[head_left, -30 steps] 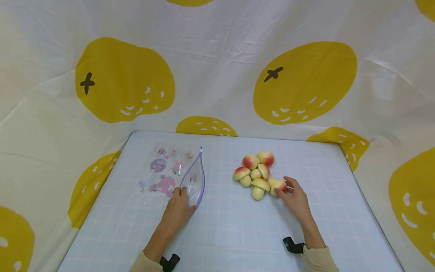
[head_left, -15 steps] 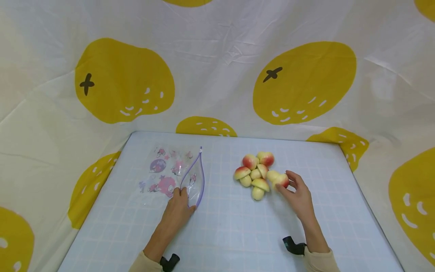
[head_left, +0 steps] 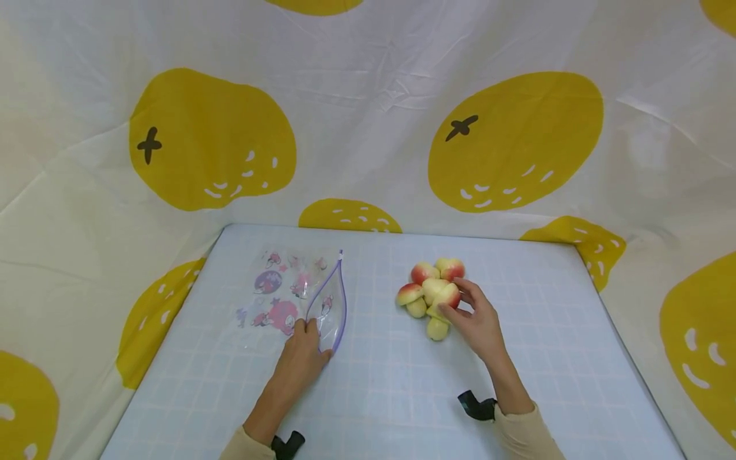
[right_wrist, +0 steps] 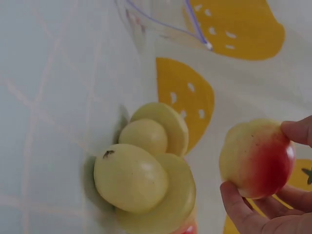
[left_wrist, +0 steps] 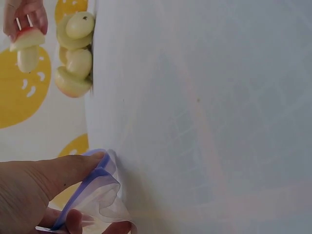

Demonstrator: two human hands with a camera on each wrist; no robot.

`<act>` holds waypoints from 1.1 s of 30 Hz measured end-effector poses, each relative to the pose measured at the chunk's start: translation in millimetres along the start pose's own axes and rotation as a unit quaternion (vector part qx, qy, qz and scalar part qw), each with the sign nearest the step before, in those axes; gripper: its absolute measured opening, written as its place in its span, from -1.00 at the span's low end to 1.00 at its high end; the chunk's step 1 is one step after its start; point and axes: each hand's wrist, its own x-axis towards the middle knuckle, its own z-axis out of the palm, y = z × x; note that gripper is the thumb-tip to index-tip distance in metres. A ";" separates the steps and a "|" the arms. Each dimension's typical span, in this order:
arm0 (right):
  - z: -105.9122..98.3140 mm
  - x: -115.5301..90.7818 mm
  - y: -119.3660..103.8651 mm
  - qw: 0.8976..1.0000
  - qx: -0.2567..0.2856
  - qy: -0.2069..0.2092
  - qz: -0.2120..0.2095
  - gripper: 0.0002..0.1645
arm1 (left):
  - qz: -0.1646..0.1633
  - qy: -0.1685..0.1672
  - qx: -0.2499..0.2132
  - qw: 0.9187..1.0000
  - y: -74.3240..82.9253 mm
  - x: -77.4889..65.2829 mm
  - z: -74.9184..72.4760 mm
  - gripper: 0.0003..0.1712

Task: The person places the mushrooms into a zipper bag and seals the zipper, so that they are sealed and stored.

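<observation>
My right hand (head_left: 480,326) pinches a toy mushroom (right_wrist: 258,158) with a red-and-yellow cap between thumb and fingers. In the left wrist view that mushroom (left_wrist: 28,51) is raised above the table, stem toward the camera. Below it in the head view lie several more toy mushrooms (head_left: 410,295) in a tight cluster, partly covered by the held one. My left hand (head_left: 301,354) grips the edge of a clear zip bag (head_left: 282,281) with pink and purple cartoon prints. The bag's purple-edged mouth (left_wrist: 100,171) gapes toward the right, with thumb and fingers at its near end.
A pale blue checked cloth (head_left: 379,396) covers the table. Behind and beside it hangs a white curtain (head_left: 362,128) with large yellow fruit prints. A black wrist camera mount (head_left: 477,406) sits by the right sleeve, and another (head_left: 287,445) by the left.
My right hand has picked one mushroom up from the right side of the cluster and carried it left, over the others. The left hand and the bag have stayed in place.
</observation>
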 end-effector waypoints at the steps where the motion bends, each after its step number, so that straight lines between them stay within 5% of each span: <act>1: 2.3 1.0 -1.0 1.000 0.003 -0.002 -0.002 -0.22 | 0.001 0.000 0.001 1.000 0.1 0.0 0.1 -0.15; 13: 48.9 15.7 -10.2 0.996 0.047 -0.037 -0.070 -0.32 | 0.001 0.005 0.004 1.000 0.7 0.7 0.2 -0.14; 25: 99.7 12.6 -68.8 0.989 0.032 -0.120 -0.084 -0.33 | -0.023 -0.020 0.003 1.000 2.5 3.1 0.5 -0.13; 33: 141.6 28.8 -26.6 0.982 0.007 -0.137 -0.133 -0.24 | -0.021 -0.015 0.005 1.000 1.2 3.7 0.8 -0.11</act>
